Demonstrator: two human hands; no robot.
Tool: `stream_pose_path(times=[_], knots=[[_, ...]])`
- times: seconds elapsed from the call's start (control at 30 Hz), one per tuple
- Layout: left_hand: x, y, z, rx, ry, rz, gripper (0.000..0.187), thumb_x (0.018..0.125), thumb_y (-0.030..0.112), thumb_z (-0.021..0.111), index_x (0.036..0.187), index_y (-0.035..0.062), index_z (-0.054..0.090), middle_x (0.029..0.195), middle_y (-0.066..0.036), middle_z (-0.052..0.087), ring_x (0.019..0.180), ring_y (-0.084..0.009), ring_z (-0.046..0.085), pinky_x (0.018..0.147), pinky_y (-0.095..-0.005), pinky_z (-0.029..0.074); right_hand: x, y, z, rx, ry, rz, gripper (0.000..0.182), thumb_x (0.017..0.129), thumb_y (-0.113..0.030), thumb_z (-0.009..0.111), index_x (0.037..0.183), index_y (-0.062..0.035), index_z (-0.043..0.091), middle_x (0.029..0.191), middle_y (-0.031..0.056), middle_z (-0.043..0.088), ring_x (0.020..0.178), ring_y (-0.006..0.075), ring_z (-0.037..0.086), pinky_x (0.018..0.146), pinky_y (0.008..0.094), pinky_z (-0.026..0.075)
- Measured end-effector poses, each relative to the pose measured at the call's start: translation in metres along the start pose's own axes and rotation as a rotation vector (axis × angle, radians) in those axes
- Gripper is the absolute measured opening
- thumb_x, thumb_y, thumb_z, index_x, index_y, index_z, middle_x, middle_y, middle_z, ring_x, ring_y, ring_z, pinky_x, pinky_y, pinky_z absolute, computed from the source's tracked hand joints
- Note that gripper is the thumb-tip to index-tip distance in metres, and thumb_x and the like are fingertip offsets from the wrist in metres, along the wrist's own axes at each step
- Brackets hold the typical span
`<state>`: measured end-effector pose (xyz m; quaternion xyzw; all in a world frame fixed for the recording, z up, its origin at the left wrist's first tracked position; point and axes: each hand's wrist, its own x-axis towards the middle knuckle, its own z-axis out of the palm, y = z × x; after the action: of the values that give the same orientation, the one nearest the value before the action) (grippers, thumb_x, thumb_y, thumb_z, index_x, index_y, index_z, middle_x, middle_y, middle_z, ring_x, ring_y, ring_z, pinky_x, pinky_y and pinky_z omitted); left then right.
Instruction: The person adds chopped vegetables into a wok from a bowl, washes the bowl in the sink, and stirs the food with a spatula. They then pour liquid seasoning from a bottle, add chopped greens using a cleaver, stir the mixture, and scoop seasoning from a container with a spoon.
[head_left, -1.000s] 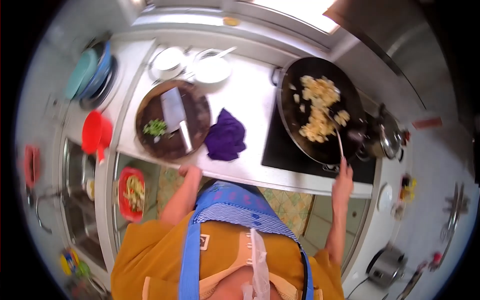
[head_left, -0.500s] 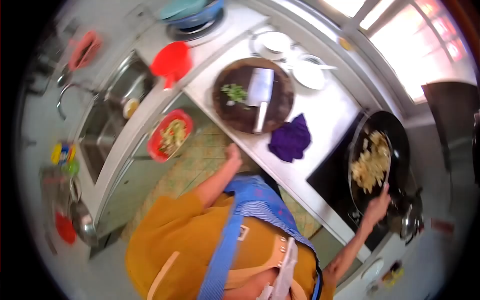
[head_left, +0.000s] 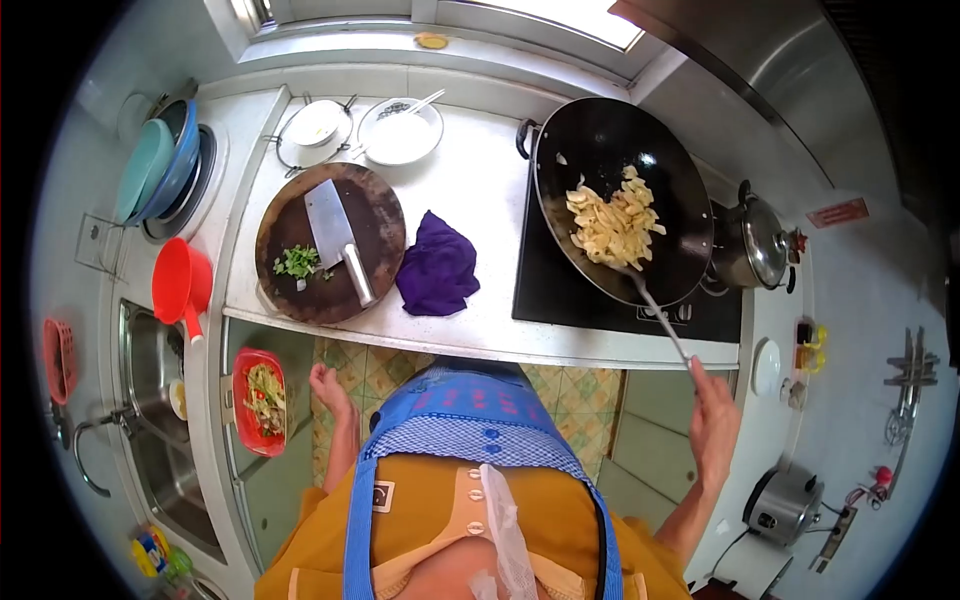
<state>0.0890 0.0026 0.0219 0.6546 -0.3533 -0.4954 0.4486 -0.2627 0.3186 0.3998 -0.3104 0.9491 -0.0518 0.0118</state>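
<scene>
My right hand [head_left: 712, 405] is closed round the handle of a metal spatula [head_left: 662, 318], whose blade end rests in a black wok [head_left: 690, 195] among pale sliced food [head_left: 615, 222]. The wok sits on a black stove. My left hand [head_left: 328, 385] hangs below the counter edge, fingers curled, and whether it holds anything is too small to tell. The red tray of mixed food [head_left: 262, 403] is to its left. Above it, a round wooden board [head_left: 350, 195] bears a cleaver [head_left: 328, 222] and chopped greens [head_left: 296, 262]. A purple cloth [head_left: 438, 268] lies beside the board.
Behind the board are a small white bowl [head_left: 316, 124] and a larger bowl with chopsticks [head_left: 402, 138]. A lidded pot [head_left: 762, 245] stands right of the wok. At left are a red ladle [head_left: 182, 280], stacked basins [head_left: 150, 170] and a sink [head_left: 165, 440].
The view has swung round to the right, bringing the wok and stove nearer the middle. My right hand still grips the spatula; my left hand still hangs below the counter.
</scene>
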Motion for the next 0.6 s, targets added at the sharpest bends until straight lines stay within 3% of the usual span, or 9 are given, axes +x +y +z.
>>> stream_pose_path(times=[0.1, 0.17, 0.2, 0.27, 0.4, 0.57, 0.6], knots=[[0.011, -0.026, 0.001, 0.105, -0.071, -0.079, 0.036, 0.078, 0.007, 0.054, 0.112, -0.0007, 0.047, 0.106, -0.008, 0.049, 0.096, -0.0183, 0.047, 0.085, -0.0288, 0.038, -0.001, -0.001, 0.043, -0.093, 0.032, 0.015, 0.058, 0.075, 0.01, 0.047, 0.125, -0.0189, 0.049, 0.086, 0.01, 0.053, 0.069, 0.0306, 0.055, 0.058, 0.0401, 0.043], [0.011, -0.032, 0.005, 0.146, -0.185, -0.182, 0.039, 0.077, 0.009, 0.055, 0.114, -0.0002, 0.046, 0.107, -0.009, 0.049, 0.094, -0.018, 0.048, 0.078, -0.0282, 0.04, 0.027, 0.015, 0.086, -0.067, 0.173, 0.038, 0.056, 0.077, 0.008, 0.049, 0.126, -0.0184, 0.048, 0.085, 0.0101, 0.052, 0.07, 0.0307, 0.055, 0.057, 0.0401, 0.044], [0.009, -0.031, 0.008, 0.143, -0.191, -0.18, 0.039, 0.077, 0.009, 0.055, 0.114, -0.0002, 0.046, 0.107, -0.009, 0.049, 0.094, -0.018, 0.048, 0.078, -0.0282, 0.04, 0.04, 0.02, 0.097, -0.005, 0.197, 0.043, 0.053, 0.078, 0.007, 0.048, 0.126, -0.0169, 0.048, 0.084, 0.0108, 0.052, 0.07, 0.0316, 0.055, 0.058, 0.0403, 0.044], [0.004, -0.018, 0.016, 0.228, -0.216, -0.086, 0.041, 0.075, 0.007, 0.055, 0.114, -0.0001, 0.045, 0.102, -0.008, 0.05, 0.082, -0.017, 0.05, 0.065, -0.0267, 0.043, 0.067, 0.022, 0.114, 0.02, 0.243, 0.058, 0.052, 0.079, 0.006, 0.048, 0.126, -0.0149, 0.048, 0.083, 0.0115, 0.052, 0.071, 0.0329, 0.055, 0.059, 0.0407, 0.044], [0.009, -0.018, 0.011, 0.214, -0.232, -0.129, 0.043, 0.077, 0.009, 0.056, 0.117, 0.0012, 0.045, 0.112, -0.01, 0.048, 0.091, -0.0171, 0.049, 0.07, -0.0266, 0.041, 0.124, 0.031, 0.129, -0.01, 0.465, 0.025, 0.049, 0.079, 0.005, 0.048, 0.125, -0.0127, 0.048, 0.083, 0.0135, 0.051, 0.071, 0.0346, 0.055, 0.06, 0.042, 0.044], [0.018, -0.035, -0.017, 0.123, -0.255, -0.271, 0.04, 0.076, 0.008, 0.055, 0.115, 0.0038, 0.045, 0.108, -0.007, 0.047, 0.085, -0.0162, 0.051, 0.067, -0.0268, 0.042, 0.151, 0.057, 0.133, -0.078, 0.418, 0.026, 0.046, 0.079, 0.003, 0.048, 0.123, -0.0101, 0.049, 0.082, 0.0182, 0.052, 0.071, 0.0365, 0.055, 0.063, 0.0428, 0.045], [0.019, -0.039, -0.019, 0.123, -0.263, -0.27, 0.04, 0.076, 0.008, 0.055, 0.115, 0.0038, 0.045, 0.108, -0.007, 0.047, 0.085, -0.0162, 0.051, 0.067, -0.0268, 0.042, 0.141, 0.052, 0.128, -0.007, 0.318, 0.059, 0.046, 0.079, 0.001, 0.047, 0.124, -0.0094, 0.049, 0.084, 0.0196, 0.054, 0.074, 0.037, 0.056, 0.066, 0.0432, 0.045]])
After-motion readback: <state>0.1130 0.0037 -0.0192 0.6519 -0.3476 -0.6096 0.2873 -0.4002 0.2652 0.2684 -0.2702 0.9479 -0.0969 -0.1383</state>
